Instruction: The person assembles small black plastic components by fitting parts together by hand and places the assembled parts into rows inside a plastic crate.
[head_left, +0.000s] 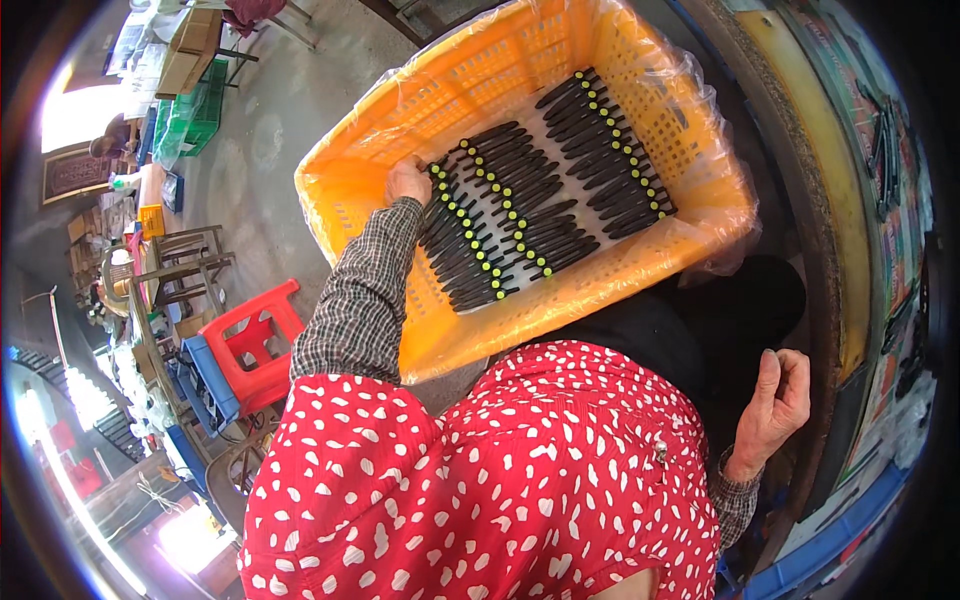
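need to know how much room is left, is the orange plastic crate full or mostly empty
Mostly empty. The plastic-lined orange plastic crate holds only one flat layer of black pen-like sticks with yellow-green tips in three rows; its walls rise bare above them. The left hand touches the leftmost row.

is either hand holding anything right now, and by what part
Left hand rests on the black pens in the orange crate; a grip cannot be told. Right hand holds nothing.

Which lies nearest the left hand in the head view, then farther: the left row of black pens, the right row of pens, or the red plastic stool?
1. Left row of black pens: touching the left hand, inside the orange crate.
2. Red plastic stool: on the floor, lower left.
3. Right row of pens: crate's far right side.
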